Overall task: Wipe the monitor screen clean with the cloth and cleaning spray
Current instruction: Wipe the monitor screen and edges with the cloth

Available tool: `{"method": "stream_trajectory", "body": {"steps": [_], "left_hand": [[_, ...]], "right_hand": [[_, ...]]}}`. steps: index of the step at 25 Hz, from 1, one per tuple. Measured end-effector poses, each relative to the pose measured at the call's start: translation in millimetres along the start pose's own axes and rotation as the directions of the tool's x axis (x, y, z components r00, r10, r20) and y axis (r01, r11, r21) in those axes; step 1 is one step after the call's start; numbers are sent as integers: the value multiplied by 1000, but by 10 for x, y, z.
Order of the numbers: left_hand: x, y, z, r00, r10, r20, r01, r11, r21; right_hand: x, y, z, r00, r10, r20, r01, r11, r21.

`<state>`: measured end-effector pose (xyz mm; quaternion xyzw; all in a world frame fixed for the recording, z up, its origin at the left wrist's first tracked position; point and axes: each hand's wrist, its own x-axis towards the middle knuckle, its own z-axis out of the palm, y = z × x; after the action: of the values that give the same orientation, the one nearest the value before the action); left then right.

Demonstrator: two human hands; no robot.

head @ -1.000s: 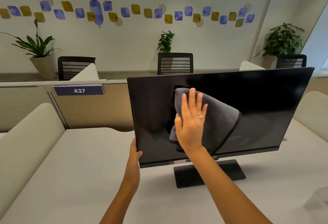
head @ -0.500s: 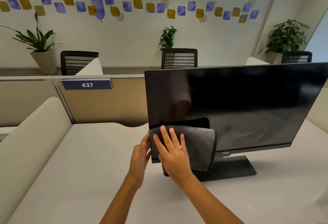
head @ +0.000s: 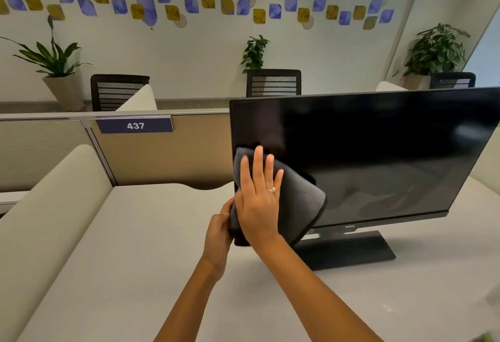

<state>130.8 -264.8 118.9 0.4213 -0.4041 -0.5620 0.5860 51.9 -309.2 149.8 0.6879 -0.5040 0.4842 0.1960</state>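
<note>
Nearest me, my right hand (head: 258,200) lay flat on the grey cloth (head: 297,206), fingers straight and slightly spread, pressing it against the lower left corner of the monitor screen (head: 378,157). My left hand (head: 219,236) gripped the monitor's lower left edge, fingers curled behind it, partly hidden by the cloth. The monitor stood on its dark base (head: 351,252) on the pale desk (head: 121,260). Beyond it I saw the partition with the 437 sign (head: 135,125), then chairs and plants.
</note>
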Motion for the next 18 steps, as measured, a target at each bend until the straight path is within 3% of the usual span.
{"method": "stream_trajectory", "body": {"steps": [3, 7, 18], "left_hand": [[-19, -22, -21, 998, -31, -47, 30, 999, -27], [-11, -8, -39, 1000, -13, -15, 13, 1000, -28], [24, -2, -55, 998, 54, 39, -60, 987, 150]], "right_hand": [[288, -58, -13, 997, -10, -78, 15, 998, 56], [91, 26, 29, 991, -117, -67, 119, 993, 21], [-1255, 480, 101, 908, -245, 341, 280, 958, -57]]}}
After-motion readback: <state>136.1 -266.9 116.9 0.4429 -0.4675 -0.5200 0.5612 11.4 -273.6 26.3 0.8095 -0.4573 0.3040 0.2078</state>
